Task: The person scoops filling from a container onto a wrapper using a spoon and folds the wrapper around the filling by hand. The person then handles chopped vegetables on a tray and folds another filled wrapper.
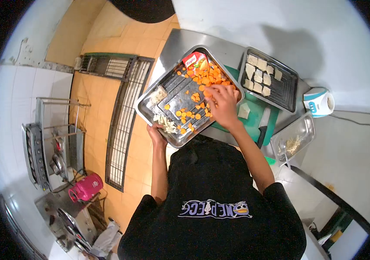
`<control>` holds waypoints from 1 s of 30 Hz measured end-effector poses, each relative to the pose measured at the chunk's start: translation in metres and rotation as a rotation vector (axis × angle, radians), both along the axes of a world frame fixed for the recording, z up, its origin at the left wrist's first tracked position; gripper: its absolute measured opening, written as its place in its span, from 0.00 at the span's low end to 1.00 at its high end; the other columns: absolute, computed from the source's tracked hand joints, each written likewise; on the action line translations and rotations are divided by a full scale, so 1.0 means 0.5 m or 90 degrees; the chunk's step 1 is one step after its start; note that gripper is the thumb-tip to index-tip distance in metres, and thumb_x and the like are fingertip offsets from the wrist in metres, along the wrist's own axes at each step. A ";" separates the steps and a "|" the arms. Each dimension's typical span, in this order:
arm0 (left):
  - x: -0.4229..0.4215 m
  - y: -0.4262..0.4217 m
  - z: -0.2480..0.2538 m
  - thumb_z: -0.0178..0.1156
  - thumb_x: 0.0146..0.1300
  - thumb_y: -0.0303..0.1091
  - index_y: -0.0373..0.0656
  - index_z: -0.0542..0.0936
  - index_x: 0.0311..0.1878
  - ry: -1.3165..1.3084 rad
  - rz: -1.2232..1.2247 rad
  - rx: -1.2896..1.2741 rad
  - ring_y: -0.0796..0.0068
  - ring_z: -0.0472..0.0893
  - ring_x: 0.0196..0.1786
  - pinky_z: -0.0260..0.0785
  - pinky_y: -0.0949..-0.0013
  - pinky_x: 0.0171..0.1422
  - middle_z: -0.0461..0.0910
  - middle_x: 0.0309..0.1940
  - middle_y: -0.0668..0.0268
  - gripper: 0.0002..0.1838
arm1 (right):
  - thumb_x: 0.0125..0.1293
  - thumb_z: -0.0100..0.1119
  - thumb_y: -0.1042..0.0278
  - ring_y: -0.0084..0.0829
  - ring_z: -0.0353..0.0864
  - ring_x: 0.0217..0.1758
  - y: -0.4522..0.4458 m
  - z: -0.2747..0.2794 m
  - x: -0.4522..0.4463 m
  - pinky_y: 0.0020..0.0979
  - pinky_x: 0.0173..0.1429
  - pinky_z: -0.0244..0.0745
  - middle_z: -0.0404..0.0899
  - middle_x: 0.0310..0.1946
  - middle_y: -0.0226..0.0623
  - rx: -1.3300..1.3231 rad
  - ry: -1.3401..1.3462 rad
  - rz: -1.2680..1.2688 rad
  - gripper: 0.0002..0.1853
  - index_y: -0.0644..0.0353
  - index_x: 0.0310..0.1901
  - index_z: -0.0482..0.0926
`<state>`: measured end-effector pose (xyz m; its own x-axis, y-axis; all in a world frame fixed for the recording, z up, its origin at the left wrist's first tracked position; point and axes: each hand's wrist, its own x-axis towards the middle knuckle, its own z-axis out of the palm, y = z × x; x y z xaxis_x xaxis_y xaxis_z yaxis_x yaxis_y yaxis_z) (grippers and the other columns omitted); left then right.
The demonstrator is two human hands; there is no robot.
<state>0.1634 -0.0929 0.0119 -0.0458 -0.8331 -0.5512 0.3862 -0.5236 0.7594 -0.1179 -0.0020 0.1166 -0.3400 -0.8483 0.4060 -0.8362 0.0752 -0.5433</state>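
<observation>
My left hand [155, 135] grips the near left edge of a metal tray [142, 108], which is tilted and raised off the counter. Over the tray's right side, my right hand [223, 104] has its fingers bent down among sliced carrots [206, 78]; whatever lies between the fingertips is hidden. More carrot slices are scattered across the tray's middle. A red Royco packet [196, 63] lies at the far end. Chopped pale pieces [164, 123] sit near my left hand, with a small light-coloured heap [158, 94] beyond them.
On the steel counter [185, 40] stands a dark tray [288, 89] of flat pale squares. A green cutting board [254, 112] carries one pale piece [244, 111] and a knife [262, 132]. A clear container [304, 130] and a white-and-blue appliance [317, 103] are at the right.
</observation>
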 end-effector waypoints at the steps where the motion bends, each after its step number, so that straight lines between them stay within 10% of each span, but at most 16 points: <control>1: 0.008 -0.002 -0.005 0.50 0.52 0.24 0.35 0.74 0.54 0.020 0.015 0.004 0.58 0.85 0.42 0.85 0.57 0.49 0.80 0.42 0.57 0.23 | 0.70 0.68 0.62 0.39 0.76 0.59 -0.009 0.002 0.005 0.45 0.62 0.63 0.83 0.53 0.31 -0.002 -0.064 -0.018 0.17 0.49 0.59 0.87; 30: -0.082 -0.123 -0.057 0.50 0.56 0.19 0.35 0.74 0.56 -0.051 0.189 0.048 0.59 0.84 0.47 0.83 0.55 0.52 0.78 0.44 0.60 0.22 | 0.66 0.71 0.53 0.35 0.81 0.59 -0.464 -0.168 -0.002 0.47 0.63 0.63 0.91 0.43 0.29 0.310 0.161 0.071 0.08 0.43 0.41 0.91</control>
